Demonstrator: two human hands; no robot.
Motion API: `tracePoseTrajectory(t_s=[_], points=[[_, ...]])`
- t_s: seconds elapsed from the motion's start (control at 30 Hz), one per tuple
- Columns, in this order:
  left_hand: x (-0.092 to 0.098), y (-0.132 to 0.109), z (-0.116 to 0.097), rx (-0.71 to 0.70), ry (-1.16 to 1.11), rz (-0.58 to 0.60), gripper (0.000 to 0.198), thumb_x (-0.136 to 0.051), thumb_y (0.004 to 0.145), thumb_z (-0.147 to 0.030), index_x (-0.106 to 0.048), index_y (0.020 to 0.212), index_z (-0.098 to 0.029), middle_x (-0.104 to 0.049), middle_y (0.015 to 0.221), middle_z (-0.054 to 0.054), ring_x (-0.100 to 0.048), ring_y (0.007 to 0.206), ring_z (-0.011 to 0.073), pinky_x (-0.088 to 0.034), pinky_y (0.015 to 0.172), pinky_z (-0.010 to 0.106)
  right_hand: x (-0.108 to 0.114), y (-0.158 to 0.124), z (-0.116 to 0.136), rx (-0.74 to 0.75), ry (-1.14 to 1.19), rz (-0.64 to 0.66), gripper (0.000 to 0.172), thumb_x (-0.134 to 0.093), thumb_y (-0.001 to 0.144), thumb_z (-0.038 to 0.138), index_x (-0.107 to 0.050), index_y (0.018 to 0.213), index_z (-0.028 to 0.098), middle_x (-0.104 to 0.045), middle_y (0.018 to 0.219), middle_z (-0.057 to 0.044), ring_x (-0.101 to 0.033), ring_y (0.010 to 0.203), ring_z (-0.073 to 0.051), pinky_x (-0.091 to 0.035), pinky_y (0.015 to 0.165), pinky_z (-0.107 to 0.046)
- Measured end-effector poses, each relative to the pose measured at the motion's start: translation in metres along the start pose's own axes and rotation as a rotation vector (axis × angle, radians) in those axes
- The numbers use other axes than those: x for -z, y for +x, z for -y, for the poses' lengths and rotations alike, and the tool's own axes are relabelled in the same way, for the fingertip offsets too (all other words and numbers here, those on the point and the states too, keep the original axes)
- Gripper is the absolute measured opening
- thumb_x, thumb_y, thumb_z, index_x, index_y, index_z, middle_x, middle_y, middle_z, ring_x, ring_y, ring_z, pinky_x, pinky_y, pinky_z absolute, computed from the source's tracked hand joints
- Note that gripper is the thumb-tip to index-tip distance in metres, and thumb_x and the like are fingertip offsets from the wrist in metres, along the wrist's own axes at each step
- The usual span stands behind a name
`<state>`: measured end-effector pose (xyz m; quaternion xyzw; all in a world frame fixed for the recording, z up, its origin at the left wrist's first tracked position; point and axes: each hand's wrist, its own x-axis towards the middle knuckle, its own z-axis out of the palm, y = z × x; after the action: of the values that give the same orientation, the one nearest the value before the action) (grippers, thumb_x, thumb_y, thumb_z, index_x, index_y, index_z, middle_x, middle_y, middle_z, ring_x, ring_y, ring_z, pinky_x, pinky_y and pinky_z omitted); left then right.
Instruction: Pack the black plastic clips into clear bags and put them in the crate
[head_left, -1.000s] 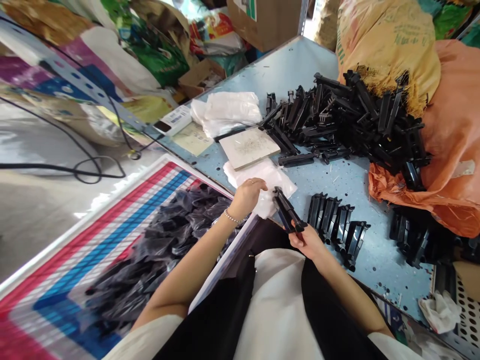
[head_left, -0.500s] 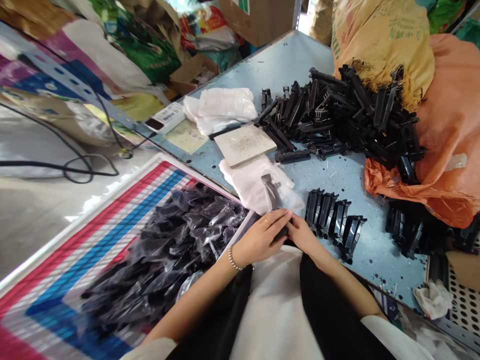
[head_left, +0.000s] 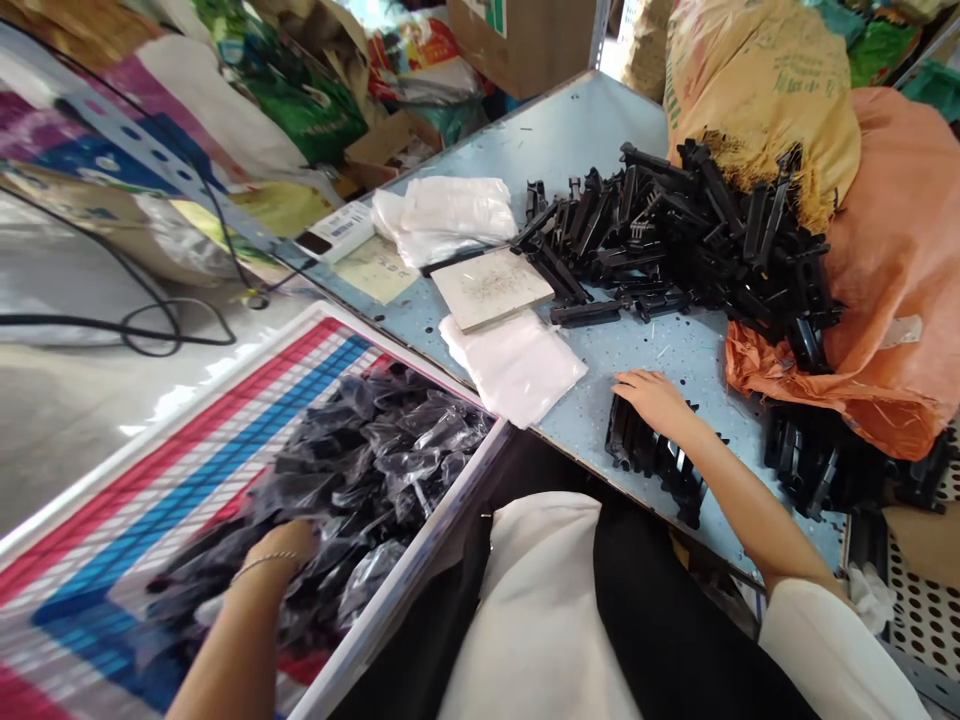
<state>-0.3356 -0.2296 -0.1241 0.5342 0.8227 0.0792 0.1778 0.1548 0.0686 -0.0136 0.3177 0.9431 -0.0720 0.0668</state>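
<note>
My left hand [head_left: 289,545] is down in the lined crate [head_left: 409,622], over a heap of black parts in clear plastic bags [head_left: 352,470]. Its fingers are hidden, so I cannot tell whether it holds a bag. On the blue table, my right hand [head_left: 654,398] reaches over a short row of black plastic parts [head_left: 690,490]. Its fingers curl over the upper end of the leftmost black plastic part [head_left: 621,440]. To the left of that hand lies a stack of clear plastic bags [head_left: 525,370], partly under a pale square board [head_left: 491,288].
A large pile of loose black parts [head_left: 645,235] spreads across the table [head_left: 570,125], beside an orange sack [head_left: 892,260] and a yellow sack [head_left: 765,90]. More white bags [head_left: 454,215] lie behind the board. Black cables [head_left: 90,322] hang at the left.
My hands have separated. The left went down and left into the crate; the right moved right to the row of parts. The bag with a dark part has left the bag stack.
</note>
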Motion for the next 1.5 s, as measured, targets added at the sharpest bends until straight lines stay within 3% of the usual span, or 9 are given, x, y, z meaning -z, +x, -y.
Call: tracePoseTrajectory(t_s=[0.1, 0.2, 0.3, 0.4, 0.7, 0.87, 1.13, 1.37, 1.5], points=[[-0.008, 0.025, -0.055, 0.096, -0.008, -0.199, 0.02, -0.05, 0.078, -0.038, -0.058, 0.068, -0.022, -0.059, 0.057, 0.005, -0.065, 0.065, 0.0289, -0.057, 0.065, 0.047, 0.004, -0.004, -0.006, 0.061, 0.08, -0.027, 0.036, -0.051, 0.095, 0.009, -0.07, 0.121, 0.024, -0.068, 0.134, -0.008, -0.061, 0.12, -0.026, -0.046, 0.1, -0.043], [-0.017, 0.056, -0.151, -0.147, -0.137, -0.301, 0.024, -0.049, 0.092, -0.034, -0.068, 0.094, -0.019, -0.069, 0.096, 0.013, -0.064, 0.103, 0.0277, -0.054, 0.093, 0.044, 0.016, -0.012, -0.002, -0.017, 0.254, -0.151, 0.032, -0.051, 0.098, 0.021, -0.069, 0.124, 0.023, -0.069, 0.129, -0.009, -0.063, 0.116, -0.025, -0.047, 0.101, -0.041], [-0.027, 0.084, -0.242, -0.534, -0.228, -0.305, 0.02, -0.058, 0.092, -0.033, -0.07, 0.097, -0.018, -0.067, 0.104, 0.015, -0.062, 0.103, 0.0286, -0.052, 0.097, 0.045, 0.017, -0.018, 0.01, -0.171, 0.577, -0.275, 0.03, -0.055, 0.096, 0.033, -0.07, 0.12, 0.022, -0.073, 0.114, -0.008, -0.066, 0.106, -0.026, -0.051, 0.095, -0.04], [-0.029, 0.109, -0.289, -0.6, -0.242, -0.209, 0.015, -0.062, 0.089, -0.025, -0.069, 0.078, -0.017, -0.065, 0.095, 0.016, -0.061, 0.092, 0.0288, -0.054, 0.086, 0.045, 0.007, -0.023, 0.028, -0.366, 1.009, -0.349, 0.028, -0.065, 0.089, 0.04, -0.074, 0.109, 0.022, -0.074, 0.098, -0.005, -0.068, 0.091, -0.023, -0.054, 0.083, -0.036], [0.009, 0.156, -0.27, -0.139, -0.79, 0.377, 0.019, -0.067, 0.076, -0.035, -0.069, 0.073, -0.017, -0.06, 0.058, -0.001, -0.051, 0.052, 0.013, -0.04, 0.052, 0.026, -0.026, -0.032, 0.081, -0.567, 2.019, -0.12, 0.032, -0.085, 0.068, 0.045, -0.072, 0.072, 0.016, -0.069, 0.064, -0.004, -0.059, 0.052, -0.013, -0.046, 0.05, -0.025], [0.006, 0.153, -0.268, -0.214, -0.792, 0.194, 0.013, -0.069, 0.073, -0.028, -0.067, 0.078, -0.016, -0.067, 0.068, 0.002, -0.06, 0.061, 0.0159, -0.049, 0.059, 0.028, -0.041, -0.014, 0.103, -0.636, 2.325, 0.017, 0.018, -0.083, 0.069, 0.025, -0.069, 0.076, 0.016, -0.072, 0.074, -0.006, -0.063, 0.061, -0.014, -0.046, 0.049, -0.021], [0.004, 0.119, -0.259, -0.739, -0.358, -0.322, 0.043, -0.035, 0.095, -0.009, -0.065, 0.125, -0.014, -0.066, 0.131, 0.018, -0.065, 0.114, 0.0268, -0.053, 0.101, 0.05, -0.066, 0.017, 0.122, -0.659, 2.741, 0.314, 0.023, -0.073, 0.082, 0.025, -0.067, 0.096, 0.008, -0.062, 0.069, -0.001, -0.043, 0.052, -0.005, -0.041, 0.042, -0.012], [0.003, 0.041, -0.293, -1.089, -0.372, -0.188, 0.061, -0.036, 0.096, -0.007, -0.032, 0.156, -0.018, -0.056, 0.142, 0.018, -0.058, 0.129, 0.024, -0.053, 0.107, 0.043, -0.065, 0.031, 0.131, -0.644, 2.311, -0.21, 0.016, -0.077, 0.075, 0.03, -0.065, 0.077, 0.019, -0.061, 0.066, 0.002, -0.049, 0.056, -0.009, -0.047, 0.051, -0.02], [0.008, 0.019, -0.295, -1.068, -0.325, -0.207, 0.05, -0.047, 0.096, -0.016, -0.045, 0.147, -0.016, -0.062, 0.128, 0.018, -0.063, 0.118, 0.027, -0.057, 0.1, 0.045, -0.057, 0.022, 0.14, -0.478, 1.911, -0.262, 0.023, -0.077, 0.076, 0.041, -0.072, 0.085, 0.02, -0.069, 0.076, -0.001, -0.061, 0.071, -0.015, -0.052, 0.065, -0.026]])
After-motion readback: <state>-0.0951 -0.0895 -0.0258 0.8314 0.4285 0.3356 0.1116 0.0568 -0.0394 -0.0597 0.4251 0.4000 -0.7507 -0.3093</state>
